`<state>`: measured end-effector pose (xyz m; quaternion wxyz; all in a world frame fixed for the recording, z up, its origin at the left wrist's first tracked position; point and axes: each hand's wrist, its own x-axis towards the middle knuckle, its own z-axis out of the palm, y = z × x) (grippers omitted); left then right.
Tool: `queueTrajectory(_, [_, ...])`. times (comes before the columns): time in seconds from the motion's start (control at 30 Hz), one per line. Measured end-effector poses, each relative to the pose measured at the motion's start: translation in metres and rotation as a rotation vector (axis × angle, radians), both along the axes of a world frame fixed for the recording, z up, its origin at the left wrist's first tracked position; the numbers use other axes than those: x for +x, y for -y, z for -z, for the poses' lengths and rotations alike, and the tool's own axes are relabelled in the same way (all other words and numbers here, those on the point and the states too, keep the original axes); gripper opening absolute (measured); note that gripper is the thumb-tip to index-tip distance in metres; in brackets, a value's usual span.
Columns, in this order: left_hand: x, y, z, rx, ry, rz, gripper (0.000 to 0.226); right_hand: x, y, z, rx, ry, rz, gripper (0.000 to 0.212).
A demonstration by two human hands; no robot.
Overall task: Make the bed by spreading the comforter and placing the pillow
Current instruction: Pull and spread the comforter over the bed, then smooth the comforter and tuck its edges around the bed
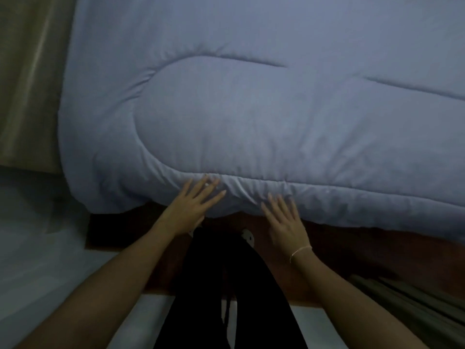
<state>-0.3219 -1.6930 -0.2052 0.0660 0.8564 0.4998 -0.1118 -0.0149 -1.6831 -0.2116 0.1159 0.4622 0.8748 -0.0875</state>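
No text, label, brand, number or sign can be read anywhere; the view is dim.

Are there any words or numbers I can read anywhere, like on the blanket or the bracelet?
None. The blue comforter is plain, with only stitched lines.
The thin bracelet above the right hand shows no letters.
The left hand and dark wooden bed frame bear no writing either.

Arms: bare to past the elbows, no sleeves in view
Right wrist: thin pale string bracelet (300, 252)
Left wrist: nothing worn
Legs: black trousers (226, 285), loose and plain
Hands: left hand (187, 210) and right hand (285, 220) ungloved, no rings visible
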Motion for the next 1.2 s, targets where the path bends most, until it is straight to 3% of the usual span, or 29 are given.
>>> queueTrajectory(0.07, [0.016,-0.008,-0.005,-0.069,-0.049,-0.039,0.089,0.008,-0.014,-0.012,-0.010,-0.004,0.154,0.074])
queueTrajectory(0.2, [0.057,-0.018,-0.029,-0.221,-0.223,-0.061,0.023,0.040,-0.029,-0.024,-0.216,0.083,0.167,0.084])
queueTrajectory(0.33, [0.082,-0.039,-0.064,-0.233,-0.214,-0.148,0.042,0.038,-0.034,-0.050,-0.309,0.085,0.164,0.068])
queueTrajectory(0.6, [0.129,-0.116,-0.161,-0.116,-0.142,-0.198,0.048,0.101,-0.066,-0.123,-0.216,0.015,0.492,0.057])
queueTrajectory(0.83, [0.220,-0.171,-0.205,0.093,-0.001,-0.085,0.055,0.212,-0.079,-0.172,-0.069,0.005,0.816,0.073])
queueTrajectory(1.0, [0.309,-0.183,-0.218,0.120,0.019,0.071,0.063,0.273,-0.073,-0.199,0.068,-0.040,0.968,0.077])
queueTrajectory(1.2, [0.406,-0.197,-0.211,0.105,0.055,0.221,0.067,0.333,-0.070,-0.203,0.065,-0.152,1.168,0.075])
